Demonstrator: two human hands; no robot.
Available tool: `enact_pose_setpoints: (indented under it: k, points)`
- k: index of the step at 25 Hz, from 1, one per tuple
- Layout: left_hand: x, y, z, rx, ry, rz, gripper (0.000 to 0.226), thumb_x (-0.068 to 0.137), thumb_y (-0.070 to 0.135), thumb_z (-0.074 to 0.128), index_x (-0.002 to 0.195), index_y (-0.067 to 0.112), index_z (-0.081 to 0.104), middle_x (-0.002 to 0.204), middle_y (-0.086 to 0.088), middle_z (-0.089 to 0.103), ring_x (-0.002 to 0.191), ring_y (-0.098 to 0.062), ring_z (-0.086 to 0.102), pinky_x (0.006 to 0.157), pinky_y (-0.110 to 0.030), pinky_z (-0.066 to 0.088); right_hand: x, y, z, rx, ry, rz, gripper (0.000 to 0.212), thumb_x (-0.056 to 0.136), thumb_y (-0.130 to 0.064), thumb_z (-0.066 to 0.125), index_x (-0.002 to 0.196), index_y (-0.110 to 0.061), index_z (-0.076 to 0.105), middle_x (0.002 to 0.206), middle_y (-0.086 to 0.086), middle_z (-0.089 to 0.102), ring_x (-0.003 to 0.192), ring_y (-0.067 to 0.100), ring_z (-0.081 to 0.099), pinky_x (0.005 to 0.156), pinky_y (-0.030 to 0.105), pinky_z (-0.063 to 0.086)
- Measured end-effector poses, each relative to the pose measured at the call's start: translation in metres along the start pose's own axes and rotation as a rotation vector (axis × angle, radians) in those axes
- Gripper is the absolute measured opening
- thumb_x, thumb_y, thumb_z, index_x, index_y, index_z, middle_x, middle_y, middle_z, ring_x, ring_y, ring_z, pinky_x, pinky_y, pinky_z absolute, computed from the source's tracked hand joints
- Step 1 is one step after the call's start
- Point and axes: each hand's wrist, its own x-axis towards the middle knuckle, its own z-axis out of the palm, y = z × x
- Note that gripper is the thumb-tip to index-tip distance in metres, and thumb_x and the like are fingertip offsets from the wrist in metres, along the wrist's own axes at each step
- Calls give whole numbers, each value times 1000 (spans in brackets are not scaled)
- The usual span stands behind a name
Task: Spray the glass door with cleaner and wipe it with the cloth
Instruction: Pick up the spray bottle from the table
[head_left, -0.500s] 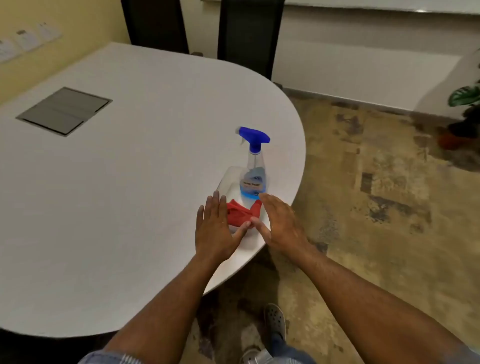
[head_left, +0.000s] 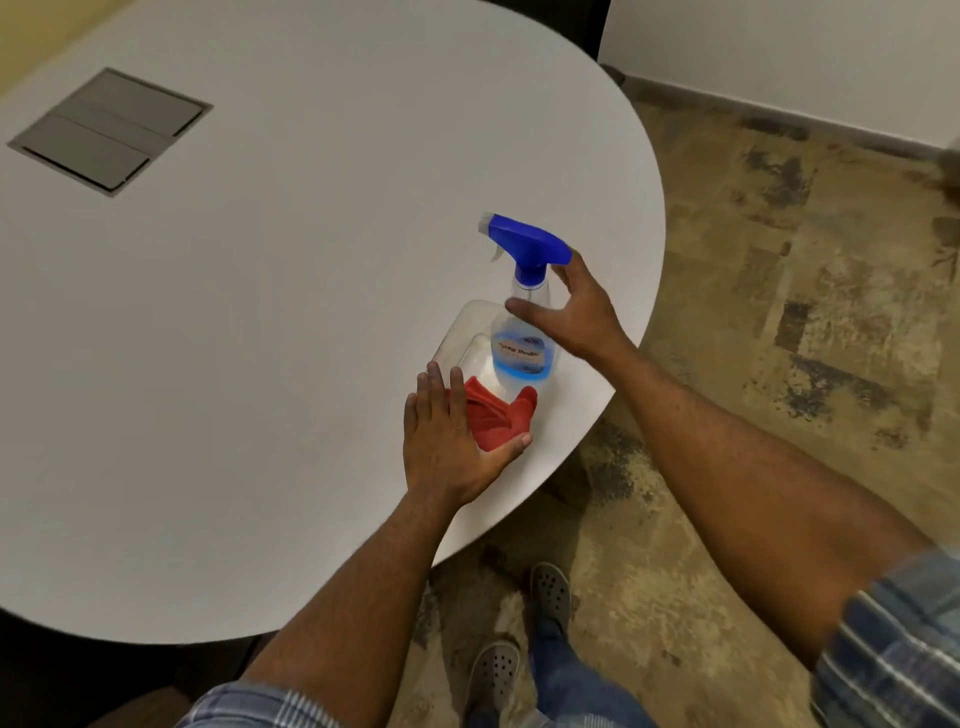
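1. The fingers (head_left: 524, 310) of the right hand (head_left: 582, 317) were spread apart in an open curve around the neck of the clear plastic spray bottle with a blue trigger head (head_left: 524, 312). The thumb lay across the near side of the shoulder and the other fingertips reached up behind, just below the trigger. They had not yet clamped, so I judged this to be the reach for the bottle.
2. The fingers (head_left: 441, 387) of the left hand (head_left: 452, 441) lay flat and loosely together, palm down, on the left part of the crumpled red cloth (head_left: 498, 415). The thumb touched its near edge. Nothing was gripped.
3. The bottle stood upright just beyond the cloth, its base touching it. Blue liquid filled only the lower part. Both rested on a clear plastic tray (head_left: 457, 332) near the rounded edge of the white surface (head_left: 260, 312).
4. To do this step well, the right fingers should probably close around the neck under the trigger head, with the index finger free for the lever, and lift straight up.
5. The left fingers should likely bunch the cloth into the palm rather than drag it, since the tray looked light and might slide toward the edge.
6. The glass door was not in view, so both things would have to be carried to it.
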Motion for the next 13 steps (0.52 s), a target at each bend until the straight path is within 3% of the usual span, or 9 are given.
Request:
enact_pose_setpoints:
  k: [4, 7, 11, 13]
  points:
    - [0, -3, 6, 11, -7, -18, 120, 67, 98, 20, 157, 26, -11, 163, 0, -23, 150, -22, -22, 123, -44, -10, 30, -4, 6, 45, -96, -11, 64, 81, -30, 78, 133, -12, 47, 112, -4, 60, 106, 13, 54, 94, 31, 47]
    - [2, -3, 8, 50, -11, -18, 116, 69, 97, 16, 156, 27, -13, 162, 0, -26, 149, -23, -24, 123, -46, -9, 41, 0, 15, 88, -199, -34, 53, 84, -22, 75, 130, -10, 52, 122, 4, 66, 112, 16, 62, 100, 35, 49]
    - [3, -3, 9, 92, -4, -4, 114, 70, 97, 10, 157, 27, -10, 163, -2, -23, 150, -25, -23, 122, -47, -9, 38, -12, 23, 150, -187, -82, 43, 87, -14, 72, 126, -6, 56, 116, 1, 67, 102, 10, 66, 89, 17, 51]
    - [2, -4, 9, 100, 3, 4, 114, 69, 97, 5, 157, 27, -8, 164, -3, -20, 150, -26, -20, 122, -48, -8, 34, -29, 20, 182, -152, -115, 41, 87, -13, 71, 124, -2, 57, 114, 3, 68, 101, 12, 68, 89, 16, 52]
